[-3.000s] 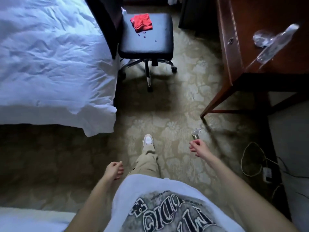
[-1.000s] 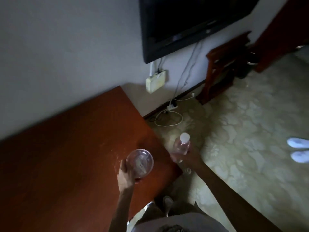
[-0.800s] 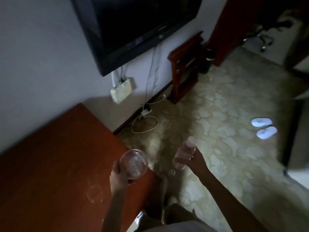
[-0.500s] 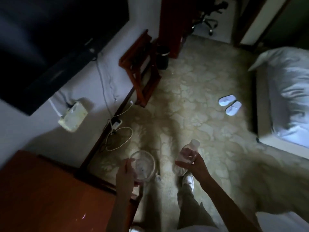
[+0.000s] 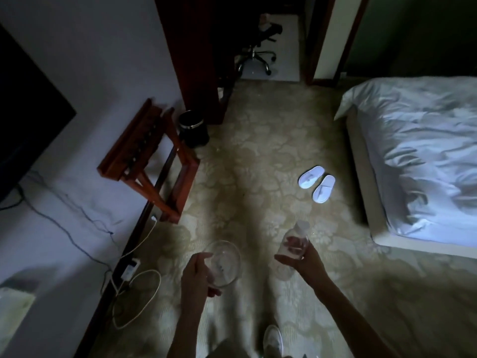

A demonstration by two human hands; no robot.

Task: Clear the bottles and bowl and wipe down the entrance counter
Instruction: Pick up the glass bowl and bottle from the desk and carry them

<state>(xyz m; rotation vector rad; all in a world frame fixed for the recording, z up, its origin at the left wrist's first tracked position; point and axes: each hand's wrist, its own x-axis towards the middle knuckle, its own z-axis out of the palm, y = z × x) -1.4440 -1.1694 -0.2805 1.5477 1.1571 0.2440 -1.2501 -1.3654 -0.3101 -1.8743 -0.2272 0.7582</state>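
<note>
My left hand (image 5: 196,276) grips a clear glass bowl (image 5: 224,263) by its rim, low in the middle of the view above the carpet. To its right, my right hand (image 5: 304,262) is closed around a clear plastic bottle (image 5: 293,245) with a pale cap, tilted up and away from me. Both hands are held out in front of my body. The entrance counter is not in view.
A wooden luggage rack (image 5: 149,161) and a black waste bin (image 5: 193,127) stand along the left wall. White cables and a power strip (image 5: 130,268) lie by the skirting. White slippers (image 5: 317,183) sit beside the bed (image 5: 418,156) on the right. An office chair (image 5: 258,52) stands in the far doorway.
I have turned away from the wooden desk, which has left the view, and now face down the room toward the doorway. Bowl and bottle stay in my hands.
</note>
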